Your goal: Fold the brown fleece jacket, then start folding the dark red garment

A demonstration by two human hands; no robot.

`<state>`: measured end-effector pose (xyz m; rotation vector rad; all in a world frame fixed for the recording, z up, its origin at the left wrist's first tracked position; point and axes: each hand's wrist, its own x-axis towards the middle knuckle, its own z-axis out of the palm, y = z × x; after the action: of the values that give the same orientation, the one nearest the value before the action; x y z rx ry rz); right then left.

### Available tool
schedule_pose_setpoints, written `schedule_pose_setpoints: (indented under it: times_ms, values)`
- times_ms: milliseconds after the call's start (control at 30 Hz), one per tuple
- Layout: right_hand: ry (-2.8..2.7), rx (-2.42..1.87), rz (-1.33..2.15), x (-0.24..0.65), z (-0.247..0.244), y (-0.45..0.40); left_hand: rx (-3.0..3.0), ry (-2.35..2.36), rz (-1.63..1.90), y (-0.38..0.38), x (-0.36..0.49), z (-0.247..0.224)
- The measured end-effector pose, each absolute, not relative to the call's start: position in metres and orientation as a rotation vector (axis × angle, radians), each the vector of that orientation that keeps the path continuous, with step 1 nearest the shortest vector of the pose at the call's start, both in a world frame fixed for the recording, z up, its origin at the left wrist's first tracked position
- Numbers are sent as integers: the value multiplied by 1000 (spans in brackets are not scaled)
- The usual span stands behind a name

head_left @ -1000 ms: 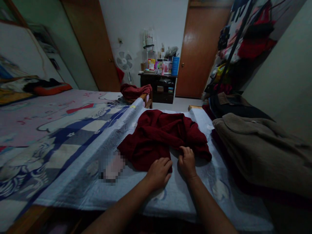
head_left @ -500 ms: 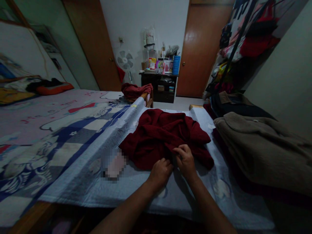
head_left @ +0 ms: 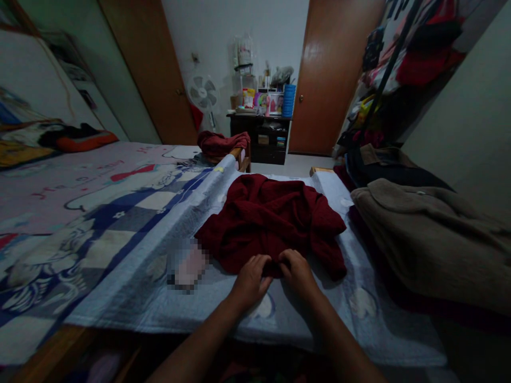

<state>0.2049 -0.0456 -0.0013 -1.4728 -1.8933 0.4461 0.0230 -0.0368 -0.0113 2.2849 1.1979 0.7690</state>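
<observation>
A dark red garment (head_left: 271, 213) lies crumpled on the pale blue sheet (head_left: 179, 314) in front of me. Its exact kind is unclear from the folds. My left hand (head_left: 252, 279) grips the garment's near edge, thumb below and fingers on top. Close beside it, my right hand (head_left: 296, 270) pinches the same edge with bent fingers. Only a small gap separates the two hands. To the left of the garment lies a pinkish, pixelated flat object (head_left: 190, 267), too blurred to name.
Folded clothes, a grey-brown one (head_left: 423, 234) on top, are stacked at the right. A patterned bed (head_left: 131, 186) stretches along the left. Another red cloth (head_left: 223, 143) hangs over a wooden rail. Behind are a fan (head_left: 203, 93) and a dark cabinet (head_left: 257, 141).
My right hand has come down and nearer to me onto the garment's near edge. My left hand has shifted slightly left and nearer, and the garment's front edge has moved a little.
</observation>
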Motion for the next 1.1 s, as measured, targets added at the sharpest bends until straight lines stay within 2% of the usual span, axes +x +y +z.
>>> schedule_pose_setpoints:
  times_ms: [200, 367, 600, 867, 1100]
  values:
    - [-2064, -1430, 413, 197, 9, -55, 2321, 1151, 821, -38, 24, -19]
    - [-2002, -1364, 551, 213, 1, -57, 2368, 1158, 744, -41, 24, -8]
    - [-1821, -1627, 221, 244, -13, -50, 2385, 1165, 755, -40, 24, -9]
    - [-1764, -1600, 133, 242, -3, -42, 2498, 1185, 729, -41, 26, -13]
    - [-2035, -1635, 85, 248, 19, -48, 2520, 1204, 683, -43, 26, -9]
